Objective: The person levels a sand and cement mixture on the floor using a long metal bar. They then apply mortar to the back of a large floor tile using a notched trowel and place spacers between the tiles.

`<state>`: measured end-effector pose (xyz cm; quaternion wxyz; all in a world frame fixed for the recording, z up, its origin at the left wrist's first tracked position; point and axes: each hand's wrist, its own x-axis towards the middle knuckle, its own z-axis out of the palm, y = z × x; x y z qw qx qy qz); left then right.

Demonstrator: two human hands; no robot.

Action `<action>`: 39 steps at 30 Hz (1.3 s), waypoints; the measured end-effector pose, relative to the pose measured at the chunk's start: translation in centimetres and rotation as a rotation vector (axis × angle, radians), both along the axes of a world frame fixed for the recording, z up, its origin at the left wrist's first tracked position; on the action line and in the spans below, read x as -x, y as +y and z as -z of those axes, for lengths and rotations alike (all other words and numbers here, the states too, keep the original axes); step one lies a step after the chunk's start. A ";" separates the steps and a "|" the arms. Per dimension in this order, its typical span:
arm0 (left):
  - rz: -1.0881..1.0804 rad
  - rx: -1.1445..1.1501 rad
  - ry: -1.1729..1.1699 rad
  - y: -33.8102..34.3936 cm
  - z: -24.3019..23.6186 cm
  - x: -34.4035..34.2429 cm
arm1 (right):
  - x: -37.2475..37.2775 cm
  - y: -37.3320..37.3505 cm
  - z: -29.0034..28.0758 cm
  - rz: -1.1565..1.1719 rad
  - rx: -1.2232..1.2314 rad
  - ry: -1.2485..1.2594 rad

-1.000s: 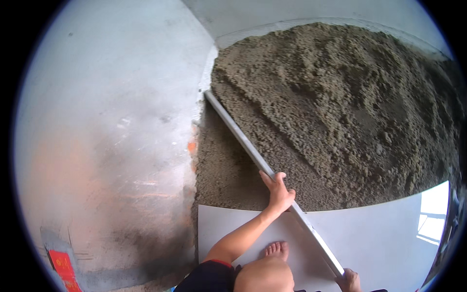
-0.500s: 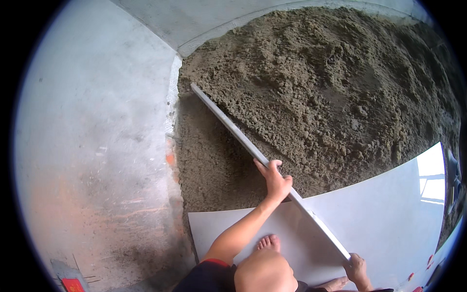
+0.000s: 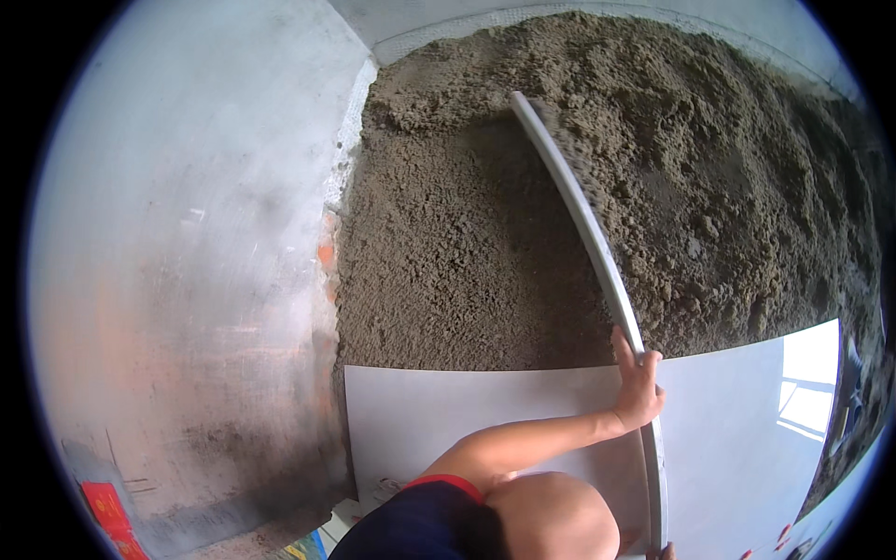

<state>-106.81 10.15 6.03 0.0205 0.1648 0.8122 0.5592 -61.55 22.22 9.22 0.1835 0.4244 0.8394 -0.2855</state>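
Observation:
My left hand [image 3: 638, 392] grips a long silver straightedge bar [image 3: 588, 224] at the near edge of the loose, damp sand mortar [image 3: 747, 205]. The bar's far end rests in the sand, with a flattened band on its left and lumpy heaps on its right. At the bottom edge, my right hand [image 3: 666, 552] shows only partly, on the near end of the same bar. The bar crosses a large pale glossy tile [image 3: 728, 448]. My bent knee [image 3: 560, 523] is just left of the bar.
A grey plastered wall [image 3: 168, 215] with orange patches runs along the left, meeting a back wall [image 3: 467, 19]. A red object [image 3: 107, 509] is at lower left. Small red pieces [image 3: 784, 534] lie at the tile's lower right.
The bar's far end has swept rightward across the sand from beside the left wall, widening the flattened band. My left hand moved right with it, and my right hand is now mostly out of view.

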 end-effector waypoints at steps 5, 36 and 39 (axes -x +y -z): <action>0.049 0.054 0.031 -0.9 0.2 -0.7 | -1.6 0.8 0.8 -0.058 0.009 0.046; 0.376 0.318 -0.118 2.1 -2.5 -0.9 | -7.0 3.5 -0.3 0.030 -0.200 0.250; 0.469 0.384 -0.167 2.0 -3.4 -1.4 | -14.1 2.8 -1.0 0.147 -0.087 0.208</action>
